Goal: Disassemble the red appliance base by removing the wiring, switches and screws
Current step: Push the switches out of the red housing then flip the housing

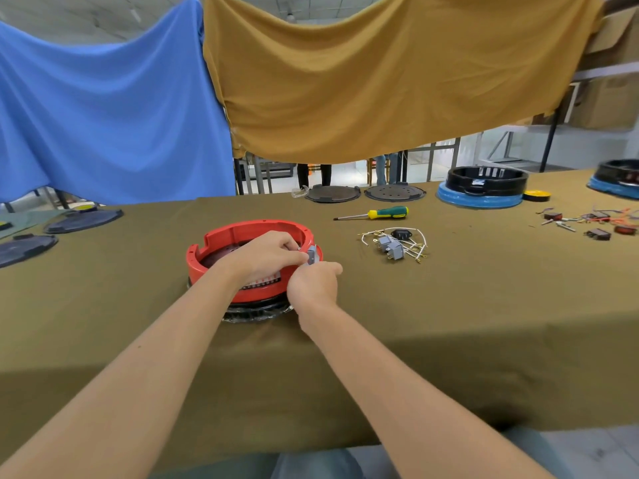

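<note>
Two draped cloths, one blue (pixel 103 108) and one mustard (pixel 380 81), hang behind a long table (pixel 449 323) covered in olive-brown fabric; shelving and cardboard boxes show at 2 o'clock. On the table: a green-and-yellow screwdriver (pixel 371 214) at 1 o'clock from the hands; a small heap of removed grey switches and white wiring (pixel 396 244) at 2 o'clock; black round plates (pixel 364 193) along the far edge; two black bases on blue rings (pixel 482 188) at far right; loose red-wired parts (pixel 594 223) beside them; dark covers (pixel 83 219) at 10 o'clock.

Red appliance base (pixel 242 233): round, open side up, resting on a black ring, centre of the table, directly under both hands.

Left hand (pixel 266 257): reaches over the base's near wall, fingers curled, tips pinching a grey switch (pixel 312 254) at the base's 3 o'clock rim.

Right hand (pixel 314 283): outside the base wall, just beside it, fingers curled tight, thumb and forefinger closed on the lower end of the same switch. Fingertips of both hands meet at the switch; the contact underneath is hidden.
</note>
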`<control>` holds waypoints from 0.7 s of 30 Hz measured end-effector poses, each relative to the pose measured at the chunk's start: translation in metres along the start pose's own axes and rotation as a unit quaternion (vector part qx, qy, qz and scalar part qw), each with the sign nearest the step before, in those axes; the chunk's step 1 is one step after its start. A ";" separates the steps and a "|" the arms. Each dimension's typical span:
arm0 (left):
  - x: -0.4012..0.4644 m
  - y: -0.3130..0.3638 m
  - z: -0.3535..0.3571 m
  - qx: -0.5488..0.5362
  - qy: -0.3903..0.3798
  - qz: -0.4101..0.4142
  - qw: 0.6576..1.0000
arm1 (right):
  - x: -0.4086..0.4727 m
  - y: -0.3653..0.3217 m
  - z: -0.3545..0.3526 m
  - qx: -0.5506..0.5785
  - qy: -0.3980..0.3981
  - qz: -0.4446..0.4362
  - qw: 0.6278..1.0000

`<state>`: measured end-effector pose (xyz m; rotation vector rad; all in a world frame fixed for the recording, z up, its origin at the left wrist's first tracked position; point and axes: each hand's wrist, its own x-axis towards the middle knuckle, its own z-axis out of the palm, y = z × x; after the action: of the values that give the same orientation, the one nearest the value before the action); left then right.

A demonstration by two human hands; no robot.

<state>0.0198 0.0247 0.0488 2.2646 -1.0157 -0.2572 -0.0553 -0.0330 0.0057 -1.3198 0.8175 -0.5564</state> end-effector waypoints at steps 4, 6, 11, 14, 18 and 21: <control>0.001 -0.001 0.000 -0.001 -0.001 -0.005 1.000 | 0.009 0.001 -0.013 -0.064 -0.048 -0.033 0.996; 0.002 -0.002 0.000 0.007 0.005 -0.007 1.000 | 0.015 -0.001 -0.024 -0.094 -0.099 -0.045 0.990; 0.002 -0.002 0.000 0.006 -0.003 -0.009 1.000 | 0.026 -0.009 -0.046 -0.149 -0.156 -0.056 0.975; 0.001 -0.002 0.000 0.010 -0.009 -0.009 1.000 | 0.019 -0.004 -0.042 -0.141 -0.133 -0.060 0.979; 0.001 -0.002 0.000 0.015 -0.006 -0.009 1.000 | 0.001 0.010 -0.025 -0.179 -0.073 -0.132 0.972; 0.001 -0.002 0.000 0.020 -0.004 -0.007 1.000 | 0.010 0.001 -0.028 -0.169 -0.077 -0.103 0.977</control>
<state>0.0212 0.0252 0.0473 2.3085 -1.0174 -0.2537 -0.0714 -0.0578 0.0018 -1.7523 0.6687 -0.4829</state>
